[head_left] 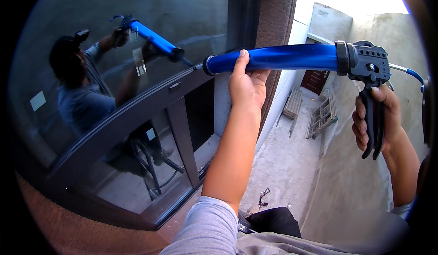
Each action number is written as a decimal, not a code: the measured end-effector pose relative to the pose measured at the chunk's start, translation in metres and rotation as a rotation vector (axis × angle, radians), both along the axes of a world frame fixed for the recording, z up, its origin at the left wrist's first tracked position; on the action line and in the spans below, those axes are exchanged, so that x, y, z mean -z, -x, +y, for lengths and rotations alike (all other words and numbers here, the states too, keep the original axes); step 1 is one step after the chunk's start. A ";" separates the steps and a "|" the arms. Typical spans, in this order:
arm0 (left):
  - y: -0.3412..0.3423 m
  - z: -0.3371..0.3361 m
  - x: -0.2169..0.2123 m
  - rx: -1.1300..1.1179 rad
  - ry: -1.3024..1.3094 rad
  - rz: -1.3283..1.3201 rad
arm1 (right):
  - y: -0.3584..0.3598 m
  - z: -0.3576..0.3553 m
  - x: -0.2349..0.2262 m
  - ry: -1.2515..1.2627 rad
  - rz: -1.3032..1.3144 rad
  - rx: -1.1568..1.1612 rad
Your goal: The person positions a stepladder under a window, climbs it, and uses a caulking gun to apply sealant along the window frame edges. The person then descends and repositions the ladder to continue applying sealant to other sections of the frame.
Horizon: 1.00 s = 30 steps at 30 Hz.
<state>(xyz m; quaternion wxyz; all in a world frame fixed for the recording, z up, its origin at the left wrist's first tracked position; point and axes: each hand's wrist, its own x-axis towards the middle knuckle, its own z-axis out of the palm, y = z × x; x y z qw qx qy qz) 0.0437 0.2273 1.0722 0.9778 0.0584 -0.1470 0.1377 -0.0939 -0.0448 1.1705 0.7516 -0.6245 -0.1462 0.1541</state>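
Two hands are engaged on a blue caulking gun (278,57) held level at the window frame (137,104). Its barrel is cradled by the left hand (247,84); its trigger handle is gripped by the right hand (376,118).

Outside of a building under construction or renovation, high above ground. Dark-framed window (137,118) set in a rough brown wall (276,22), its glass reflecting a person with a blue caulking gun (292,56). Far below, a bare concrete yard (283,154) with stacked wooden pallets (292,103) and metal grilles (323,116) leaning by unpainted plastered walls (356,173). Brown door (315,79) at the yard's far end. Bright daylight overhead.
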 end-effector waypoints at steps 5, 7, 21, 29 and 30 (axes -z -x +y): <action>0.048 0.023 0.015 -0.122 0.043 -0.062 | 0.007 0.000 0.004 -0.005 0.084 0.068; 0.119 0.028 0.029 -0.439 -0.027 -0.050 | -0.002 -0.019 0.017 -0.017 0.125 0.067; 0.253 0.050 0.201 -0.663 -0.686 0.522 | -0.014 0.031 0.348 0.315 0.374 0.032; 0.285 0.050 0.216 -0.575 -0.955 0.576 | -0.010 0.028 0.395 0.290 0.557 -0.130; 0.286 0.051 0.220 -0.578 -0.964 0.562 | -0.013 0.029 0.399 0.284 0.558 -0.160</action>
